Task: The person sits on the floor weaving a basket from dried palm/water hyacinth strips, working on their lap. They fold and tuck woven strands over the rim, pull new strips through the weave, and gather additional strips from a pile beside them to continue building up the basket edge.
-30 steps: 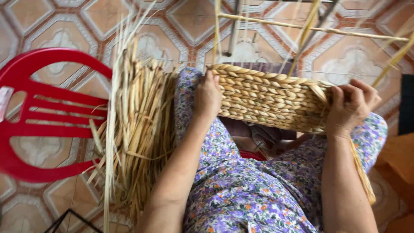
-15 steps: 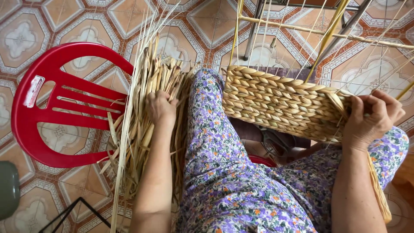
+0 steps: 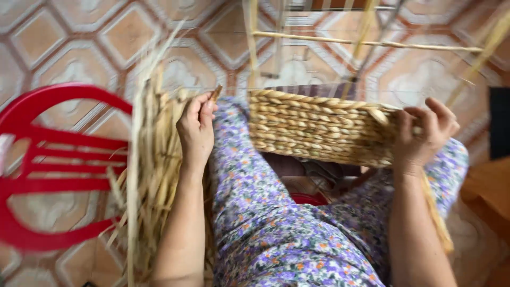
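The person sits with a half-woven basket of thick, pale braided straw (image 3: 319, 130) resting across the knees, over trousers of purple flowered cloth (image 3: 276, 234). The right hand (image 3: 425, 133) is clenched on the basket's right end, thumb over the rim and fingers wrapped behind, pinning it to the knee. The left hand (image 3: 196, 130) is off the basket, over at the loose bundle of dry straw-coloured reeds (image 3: 151, 175) that stands just beside the left leg; its fingertips pinch what looks like a single reed end, though the blur makes it hard to be sure it is only one.

To my eye the step in hand is picking a fresh strand, and doing it well means drawing one reed cleanly along its length so the rest of the bundle stays upright and untangled. The right hand's grip looks right for that: firm enough that the basket does not roll off the lap. A supple, unbroken reed would serve best.

Thin bamboo-coloured uprights and a crossbar (image 3: 366, 42) rise beyond the basket. A red plastic chair (image 3: 58, 159) lies near the bundle on the patterned tile floor (image 3: 79, 37).
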